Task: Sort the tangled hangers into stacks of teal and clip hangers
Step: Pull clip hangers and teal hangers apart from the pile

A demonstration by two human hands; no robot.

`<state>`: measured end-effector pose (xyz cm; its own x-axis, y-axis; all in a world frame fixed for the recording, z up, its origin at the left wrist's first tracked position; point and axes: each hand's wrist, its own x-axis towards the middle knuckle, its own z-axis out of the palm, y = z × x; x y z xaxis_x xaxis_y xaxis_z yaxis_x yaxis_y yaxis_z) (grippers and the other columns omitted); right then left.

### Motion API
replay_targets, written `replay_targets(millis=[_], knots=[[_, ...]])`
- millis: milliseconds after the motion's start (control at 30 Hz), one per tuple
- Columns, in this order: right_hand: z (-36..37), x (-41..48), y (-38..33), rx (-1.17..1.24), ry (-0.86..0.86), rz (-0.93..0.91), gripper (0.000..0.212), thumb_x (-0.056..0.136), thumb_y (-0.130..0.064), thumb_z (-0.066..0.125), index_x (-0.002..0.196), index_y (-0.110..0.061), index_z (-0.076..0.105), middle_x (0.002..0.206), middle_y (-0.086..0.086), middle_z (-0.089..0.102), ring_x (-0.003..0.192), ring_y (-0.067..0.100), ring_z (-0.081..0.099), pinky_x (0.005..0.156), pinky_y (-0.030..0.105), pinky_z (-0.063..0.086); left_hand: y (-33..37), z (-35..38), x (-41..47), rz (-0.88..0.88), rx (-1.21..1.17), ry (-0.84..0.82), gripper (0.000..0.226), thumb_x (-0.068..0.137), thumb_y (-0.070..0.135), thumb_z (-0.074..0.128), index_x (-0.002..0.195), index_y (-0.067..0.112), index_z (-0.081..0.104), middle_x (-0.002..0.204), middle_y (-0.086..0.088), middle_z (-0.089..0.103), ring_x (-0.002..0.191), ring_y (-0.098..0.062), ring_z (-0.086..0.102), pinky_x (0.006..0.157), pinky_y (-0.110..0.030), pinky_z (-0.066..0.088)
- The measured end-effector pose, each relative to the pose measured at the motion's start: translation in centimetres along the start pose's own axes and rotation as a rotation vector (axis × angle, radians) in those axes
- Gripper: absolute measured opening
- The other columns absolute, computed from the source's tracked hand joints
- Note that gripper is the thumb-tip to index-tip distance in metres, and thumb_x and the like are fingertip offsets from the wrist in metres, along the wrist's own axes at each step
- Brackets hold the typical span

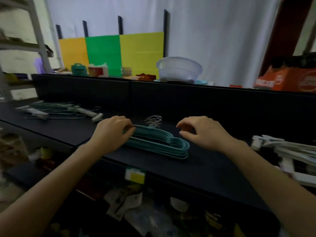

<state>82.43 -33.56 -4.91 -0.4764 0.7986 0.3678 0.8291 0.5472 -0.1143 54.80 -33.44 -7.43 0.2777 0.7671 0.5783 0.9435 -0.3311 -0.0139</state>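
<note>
Bare forearms [266,177] reach over dark shelf [213,170] before white curtain [222,35].

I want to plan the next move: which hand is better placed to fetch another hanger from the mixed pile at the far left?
Probably the left hand. It rests on the teal stack, on the side nearer the mixed pile. The right hand hovers open beyond the stack and would have to cross it.

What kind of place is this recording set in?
Probably a cluttered storeroom or small shop: a dark counter with a shelf tag, packaged goods below, an orange carton behind.
</note>
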Motion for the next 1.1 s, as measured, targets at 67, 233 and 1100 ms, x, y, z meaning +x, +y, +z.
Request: replay_targets(millis=[67, 233, 1100], knots=[[1.7, 2.1, -3.1, 0.016, -0.017, -0.031, 0.026, 0.091, -0.042, 0.051, 0.115, -0.034, 0.056, 0.107, -0.010, 0.061, 0.092, 0.012, 0.057, 0.071, 0.030, 0.048, -3.6, -0.9, -1.7, -0.022, -0.003, -0.013, 0.025, 0.092, 0.040, 0.048, 0.097, 0.021, 0.064, 0.099, 0.003, 0.065, 0.097, -0.018, 0.059, 0.060, -0.023, 0.038], [5.3, 7.1, -10.6, 0.071, -0.019, -0.068, 0.026, 0.091, -0.042, 0.051, 0.115, -0.034, 0.056, 0.106, -0.011, 0.062, 0.093, 0.010, 0.058, 0.073, 0.029, 0.050, -12.2, -2.8, -4.9, -0.083, 0.025, -0.099, 0.022, 0.091, 0.045, 0.046, 0.096, 0.029, 0.061, 0.089, 0.014, 0.056, 0.079, -0.006, 0.049, 0.059, -0.023, 0.034], [19.6, 33.7, -25.7, 0.038, -0.032, -0.094, 0.023, 0.089, -0.041, 0.051, 0.109, -0.033, 0.059, 0.099, -0.012, 0.061, 0.087, 0.009, 0.057, 0.066, 0.028, 0.044, -43.5, 1.4, -5.4, -0.183, -0.044, -0.066, 0.019, 0.090, 0.042, 0.049, 0.090, 0.029, 0.062, 0.078, 0.017, 0.051, 0.072, -0.006, 0.047, 0.052, -0.020, 0.032]])
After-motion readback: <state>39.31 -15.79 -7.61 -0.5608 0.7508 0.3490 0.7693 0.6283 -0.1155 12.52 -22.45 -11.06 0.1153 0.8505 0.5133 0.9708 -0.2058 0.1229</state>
